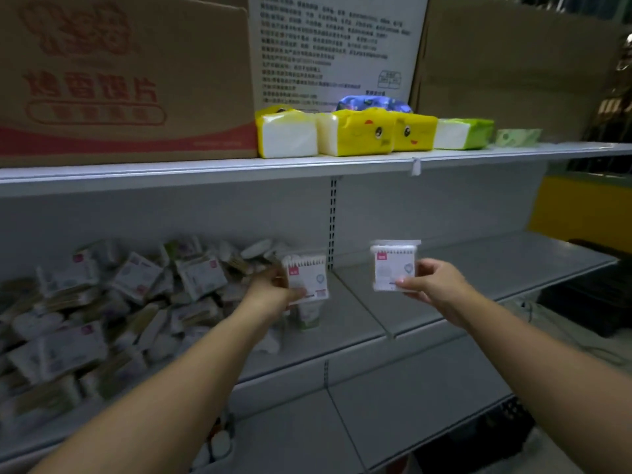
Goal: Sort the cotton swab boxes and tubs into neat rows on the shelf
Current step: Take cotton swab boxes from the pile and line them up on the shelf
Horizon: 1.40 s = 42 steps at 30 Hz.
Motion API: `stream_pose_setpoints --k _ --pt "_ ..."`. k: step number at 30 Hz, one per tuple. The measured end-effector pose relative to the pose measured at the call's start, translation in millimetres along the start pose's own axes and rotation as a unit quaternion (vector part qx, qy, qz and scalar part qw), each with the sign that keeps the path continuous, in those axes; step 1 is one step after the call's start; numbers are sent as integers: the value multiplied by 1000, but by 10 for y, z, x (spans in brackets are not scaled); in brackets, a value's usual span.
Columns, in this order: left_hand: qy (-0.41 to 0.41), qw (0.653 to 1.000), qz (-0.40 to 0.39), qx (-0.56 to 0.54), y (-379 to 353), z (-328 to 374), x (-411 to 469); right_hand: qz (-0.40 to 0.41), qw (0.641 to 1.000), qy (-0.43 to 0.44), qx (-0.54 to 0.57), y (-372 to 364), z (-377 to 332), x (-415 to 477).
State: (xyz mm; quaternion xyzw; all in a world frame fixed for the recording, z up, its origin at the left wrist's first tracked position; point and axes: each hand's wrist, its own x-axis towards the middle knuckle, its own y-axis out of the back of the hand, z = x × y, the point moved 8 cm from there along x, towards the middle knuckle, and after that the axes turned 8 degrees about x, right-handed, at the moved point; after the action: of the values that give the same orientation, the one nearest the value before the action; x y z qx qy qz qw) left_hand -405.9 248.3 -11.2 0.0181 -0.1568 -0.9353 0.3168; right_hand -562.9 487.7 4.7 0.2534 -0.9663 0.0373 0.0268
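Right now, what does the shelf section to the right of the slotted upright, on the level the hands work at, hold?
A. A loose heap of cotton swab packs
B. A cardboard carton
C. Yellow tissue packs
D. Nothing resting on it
D: the right shelf section shows only bare grey surface; the cotton swab pack in the right hand is held in the air in front of it, and the heap lies left of the upright.

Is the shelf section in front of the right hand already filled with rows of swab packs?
No: that shelf section lies bare, and the only pack there is the one the right hand holds up; the pile is at left.
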Motion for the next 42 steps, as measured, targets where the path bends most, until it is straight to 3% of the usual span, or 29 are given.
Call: stream_pose_setpoints --k 11,19,33,36,42 --pt "-61 986 123 98 -1002 110 889 14 988 30 -153 446 204 1041" --pt "10 986 142 88 -1659 -366 1605 54 970 31 -233 901 274 1800" --pt "90 938 260 211 -1854 -606 2251 -102 951 62 -286 550 1193 3050" --pt "80 949 252 170 -1890 -665 2328 -120 947 70 -290 511 1293 3231" --pt "68 945 257 189 -1952 -669 2394 -143 949 65 -273 431 1496 3361"
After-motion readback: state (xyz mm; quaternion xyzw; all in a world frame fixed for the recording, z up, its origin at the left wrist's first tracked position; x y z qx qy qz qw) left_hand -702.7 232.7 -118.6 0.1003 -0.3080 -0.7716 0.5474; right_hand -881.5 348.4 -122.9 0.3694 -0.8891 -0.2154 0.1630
